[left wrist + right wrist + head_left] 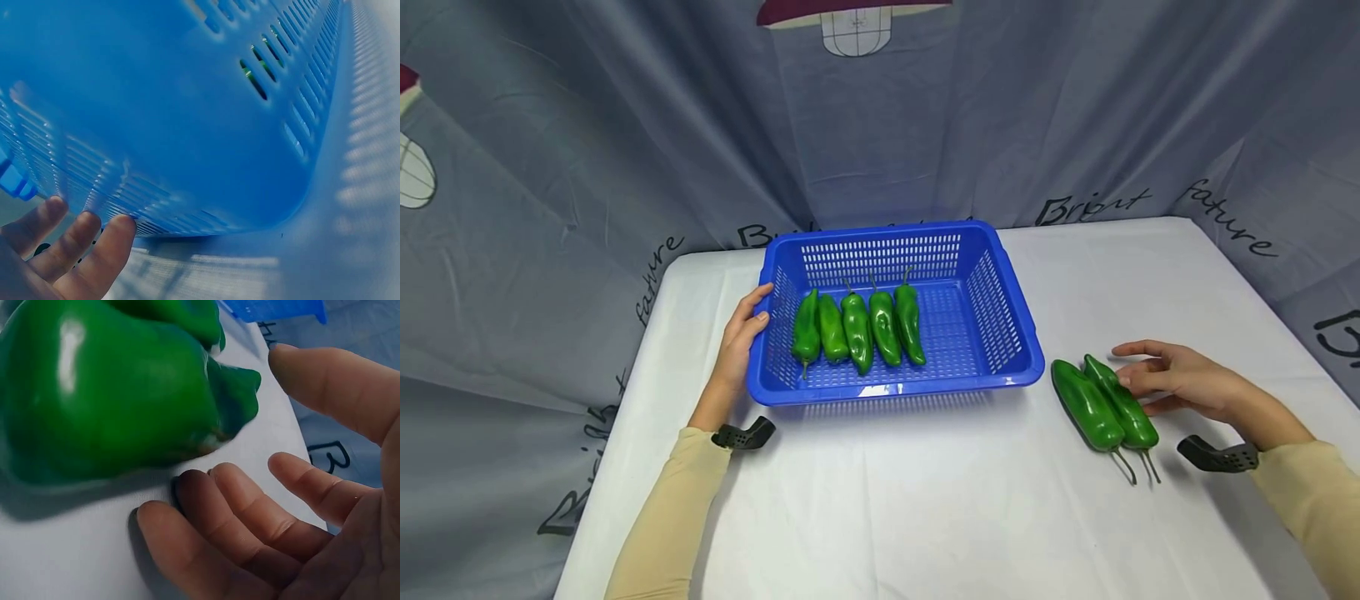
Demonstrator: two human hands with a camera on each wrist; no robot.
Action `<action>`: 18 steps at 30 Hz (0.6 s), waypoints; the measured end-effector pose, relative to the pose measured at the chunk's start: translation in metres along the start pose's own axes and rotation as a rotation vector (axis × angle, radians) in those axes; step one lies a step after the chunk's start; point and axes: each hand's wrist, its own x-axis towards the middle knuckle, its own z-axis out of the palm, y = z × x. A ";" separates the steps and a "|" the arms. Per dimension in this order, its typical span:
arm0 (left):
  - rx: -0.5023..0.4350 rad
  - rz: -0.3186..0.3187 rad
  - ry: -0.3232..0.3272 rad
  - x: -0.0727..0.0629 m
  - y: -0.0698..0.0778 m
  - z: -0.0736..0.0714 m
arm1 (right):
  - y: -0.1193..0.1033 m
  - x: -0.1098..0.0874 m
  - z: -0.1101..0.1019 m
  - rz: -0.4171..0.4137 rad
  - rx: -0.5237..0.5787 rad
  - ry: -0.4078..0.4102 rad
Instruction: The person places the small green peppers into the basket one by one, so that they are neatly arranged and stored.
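A blue plastic basket (891,396) with slotted walls stands on the table, with several green peppers (857,333) lying side by side in its left half. My left hand (737,337) is at the basket's left side; in the left wrist view its fingertips (119,228) are up against the slotted outer wall. Two more green peppers lie together to the right of the basket, a left one (1086,404) and a right one (1123,404), stems toward me. Beside the right one is my right hand (1187,383), its fingers spread and loosely bent, with a gap to the pepper in the right wrist view.
A white cloth (880,500) covers the table. Grey curtains (880,133) with printed lettering hang behind and at both sides. Each wrist wears a black device, one on the left (745,433) and one on the right (1217,456).
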 end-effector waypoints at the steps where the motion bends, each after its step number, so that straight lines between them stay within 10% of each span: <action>1: -0.002 0.000 -0.001 0.000 0.000 0.000 | -0.001 0.001 0.001 0.001 -0.013 0.001; 18: -0.008 -0.004 -0.012 0.000 0.000 -0.001 | -0.022 0.005 0.017 -0.010 -0.242 0.007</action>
